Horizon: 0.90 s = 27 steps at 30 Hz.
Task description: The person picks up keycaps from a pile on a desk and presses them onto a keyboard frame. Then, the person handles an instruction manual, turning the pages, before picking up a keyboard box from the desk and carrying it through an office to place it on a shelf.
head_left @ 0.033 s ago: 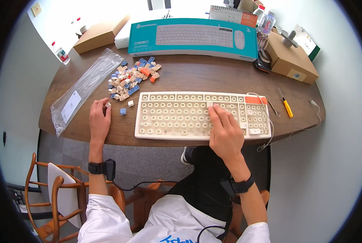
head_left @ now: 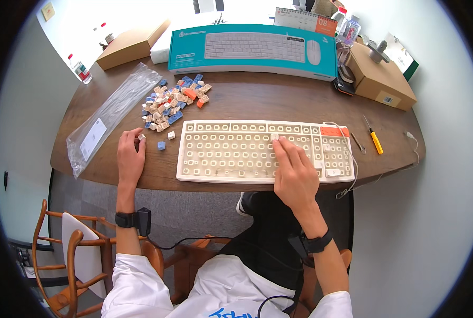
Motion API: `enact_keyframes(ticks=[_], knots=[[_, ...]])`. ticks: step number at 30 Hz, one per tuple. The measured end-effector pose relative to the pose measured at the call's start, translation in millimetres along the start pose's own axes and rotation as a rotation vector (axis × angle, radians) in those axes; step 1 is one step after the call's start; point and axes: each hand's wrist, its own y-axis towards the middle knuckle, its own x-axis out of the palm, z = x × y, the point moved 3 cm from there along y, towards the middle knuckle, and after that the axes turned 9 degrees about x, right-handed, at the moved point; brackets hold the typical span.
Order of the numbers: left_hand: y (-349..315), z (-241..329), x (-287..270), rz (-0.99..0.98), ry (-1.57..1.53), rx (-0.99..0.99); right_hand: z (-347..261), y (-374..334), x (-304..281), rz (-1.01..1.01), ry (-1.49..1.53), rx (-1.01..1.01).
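Observation:
A white keyboard lies in front of me, most of its key positions bare, with a few white and orange caps on its right part. My right hand rests over it, fingertips together on a white keycap in the upper middle rows. To the left, my left hand lies on the table, a small white keycap pinched between thumb and fingers. Between that hand and the keyboard sit a blue keycap and another white keycap. Beyond them is a pile of loose keycaps in beige, blue, white and orange.
A clear plastic sleeve lies left of the pile. A teal keyboard box stands at the back, between cardboard boxes. Right of the keyboard are a yellow screwdriver, a small metal tool and a white cable.

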Motion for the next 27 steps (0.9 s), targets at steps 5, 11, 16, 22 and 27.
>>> enact_keyframes(ticks=[5,11,16,22,27], knots=[[-0.8,-1.2,-0.9,0.009,-0.003,0.016,-0.7,-0.2,0.9,-0.006,0.003,0.003],[-1.1,-1.0,-2.1,0.009,-0.001,0.002,-2.0,0.4,0.6,-0.012,0.0,0.0],[-0.9,-0.7,-1.6,0.011,0.01,0.007,-2.0,-0.2,0.7,-0.004,0.004,0.0],[-1.5,-2.1,-1.5,0.019,0.008,0.008,-2.3,-0.5,1.3,-0.005,-0.001,-0.004],[-1.9,-3.6,-1.7,-0.005,-0.007,-0.025,-3.5,0.5,0.2,-0.005,-0.007,-0.006]])
